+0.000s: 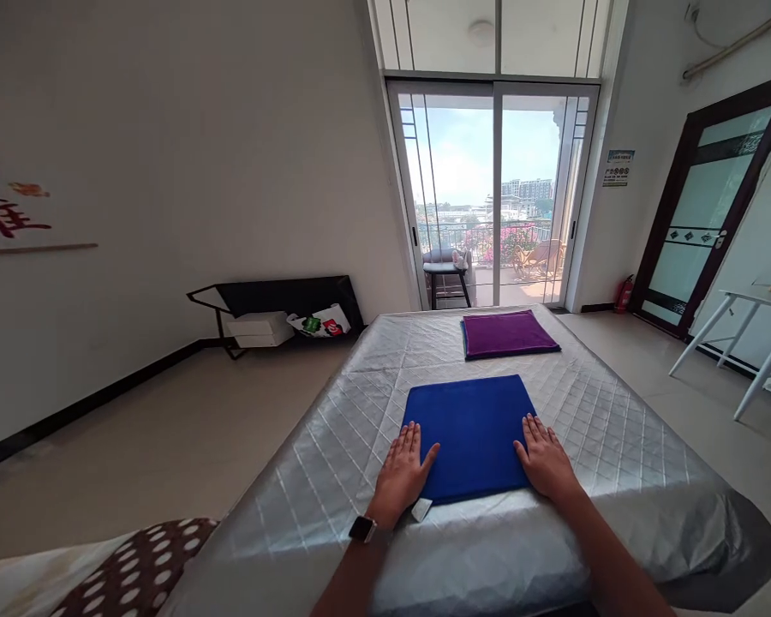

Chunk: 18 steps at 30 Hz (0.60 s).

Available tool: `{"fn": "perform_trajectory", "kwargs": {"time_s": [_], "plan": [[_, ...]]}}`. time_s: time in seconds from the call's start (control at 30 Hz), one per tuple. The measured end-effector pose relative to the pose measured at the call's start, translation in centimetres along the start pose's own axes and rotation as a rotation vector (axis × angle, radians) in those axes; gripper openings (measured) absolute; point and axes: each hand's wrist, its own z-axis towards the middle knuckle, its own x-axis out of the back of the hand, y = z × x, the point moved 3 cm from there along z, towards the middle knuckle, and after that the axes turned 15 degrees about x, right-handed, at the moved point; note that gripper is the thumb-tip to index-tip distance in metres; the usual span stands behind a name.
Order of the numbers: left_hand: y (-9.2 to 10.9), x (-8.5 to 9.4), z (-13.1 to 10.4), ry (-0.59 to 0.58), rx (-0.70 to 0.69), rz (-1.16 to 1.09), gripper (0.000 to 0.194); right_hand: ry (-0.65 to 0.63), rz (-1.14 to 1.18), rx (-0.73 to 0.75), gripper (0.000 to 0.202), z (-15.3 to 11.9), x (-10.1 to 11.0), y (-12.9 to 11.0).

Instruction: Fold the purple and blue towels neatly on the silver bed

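Note:
A folded blue cloth (475, 437) lies flat in a near-square on the silver quilted bed cover (334, 446). My left hand (403, 470), with a watch (362, 529) on its wrist, rests on the cloth's left edge with fingers stretched out. On the right edge lies my right hand (546, 458), also flat with its fingers extended. Neither hand grips anything. A small white tag (421, 510) sticks out at the cloth's near left corner. Farther back on the bed is a folded purple cloth (509, 333), with other dark layers showing beneath it.
Left of the bed, a low black rack (283, 296) stands by the wall with a white box (257, 329) and a printed bag (325, 322). A brown polka-dot cloth (138, 566) is at lower left. A white table (762, 296) stands at right; sliding glass doors (450, 197) are behind.

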Motion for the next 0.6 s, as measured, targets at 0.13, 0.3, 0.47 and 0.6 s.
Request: {"fn": "perform_trajectory", "kwargs": {"time_s": [0.13, 0.3, 0.47, 0.6], "plan": [[0.4, 0.2, -0.1, 0.024, -0.007, -0.014, 0.082, -0.030, -0.030, -0.004, 0.066, 0.0, 0.1, 0.2], [0.3, 0.3, -0.2, 0.027, -0.013, -0.012, 0.079, -0.097, -0.044, 0.069, 0.064, 1.1, 0.5, 1.0], [0.4, 0.6, -0.4, 0.019, -0.007, -0.026, 0.077, -0.060, -0.079, 0.142, 0.062, 5.7, 2.9, 1.1], [0.4, 0.8, -0.5, -0.005, 0.011, -0.005, 0.078, -0.051, -0.049, 0.103, 0.062, 9.7, 3.3, 1.3]]}}
